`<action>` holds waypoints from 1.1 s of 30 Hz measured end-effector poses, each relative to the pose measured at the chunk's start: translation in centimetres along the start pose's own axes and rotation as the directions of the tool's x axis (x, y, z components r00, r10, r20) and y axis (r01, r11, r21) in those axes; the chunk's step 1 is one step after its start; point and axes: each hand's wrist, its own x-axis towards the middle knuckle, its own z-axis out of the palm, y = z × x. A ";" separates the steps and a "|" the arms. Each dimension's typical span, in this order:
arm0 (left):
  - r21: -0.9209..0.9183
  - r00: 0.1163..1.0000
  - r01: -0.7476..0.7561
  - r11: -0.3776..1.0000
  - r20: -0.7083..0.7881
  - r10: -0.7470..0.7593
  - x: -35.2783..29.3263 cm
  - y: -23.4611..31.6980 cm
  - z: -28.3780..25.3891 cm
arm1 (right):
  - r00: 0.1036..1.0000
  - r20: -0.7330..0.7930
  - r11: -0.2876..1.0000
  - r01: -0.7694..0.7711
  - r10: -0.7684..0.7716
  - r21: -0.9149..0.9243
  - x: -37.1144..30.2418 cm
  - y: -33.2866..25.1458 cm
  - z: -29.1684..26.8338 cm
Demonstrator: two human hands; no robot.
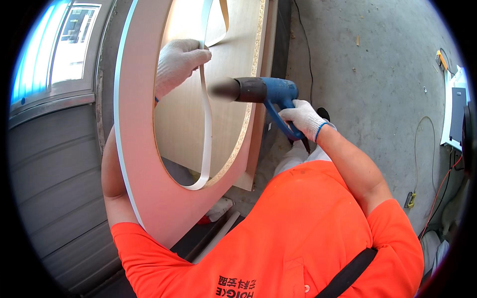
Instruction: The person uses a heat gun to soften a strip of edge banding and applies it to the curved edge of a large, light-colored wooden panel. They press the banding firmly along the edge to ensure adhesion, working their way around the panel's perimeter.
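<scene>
Your left hand point(180, 64) pinched the pale strip point(207, 134) inside the oval opening of the pinkish panel point(136, 124), presumably to steady it, while your right hand point(304, 118), wrapped round the blue heat gun point(281, 89), pointed its nozzle point(224, 90) left, seemingly toward that strip

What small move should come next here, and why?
Probably ease the pale strip in the left hand toward the oval chipboard rim: the strip hangs apart from the rim's bare right side, and the heat gun in the right hand points toward it.
</scene>
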 end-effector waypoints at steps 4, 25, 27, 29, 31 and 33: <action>-0.052 1.000 0.006 0.999 0.004 -0.005 0.0 0.0 0.1 | 1.000 -0.017 1.000 0.001 -0.001 -0.029 0.2 -0.2 -0.4; -0.088 0.999 0.012 0.996 0.034 -0.010 0.4 -0.2 0.0 | 0.999 -0.036 0.994 0.026 -0.029 -0.104 -0.7 -0.1 -1.0; -0.096 0.999 0.017 0.995 0.045 -0.012 0.5 -0.1 -0.1 | 0.998 -0.018 0.988 0.055 -0.058 -0.142 -0.4 0.8 -1.0; -0.091 0.999 0.011 0.996 0.037 -0.008 0.6 -0.4 -0.1 | 1.000 -0.001 0.984 0.016 -0.016 -0.176 -0.6 1.0 -1.0; -0.089 1.000 0.005 0.996 0.030 -0.002 0.6 -0.3 0.0 | 1.000 0.011 0.983 0.003 -0.001 -0.183 -1.0 1.3 -0.8; -0.089 1.000 0.003 0.996 0.023 -0.001 0.4 -0.1 0.0 | 1.000 0.028 0.977 0.003 0.004 -0.213 -1.5 1.3 -0.6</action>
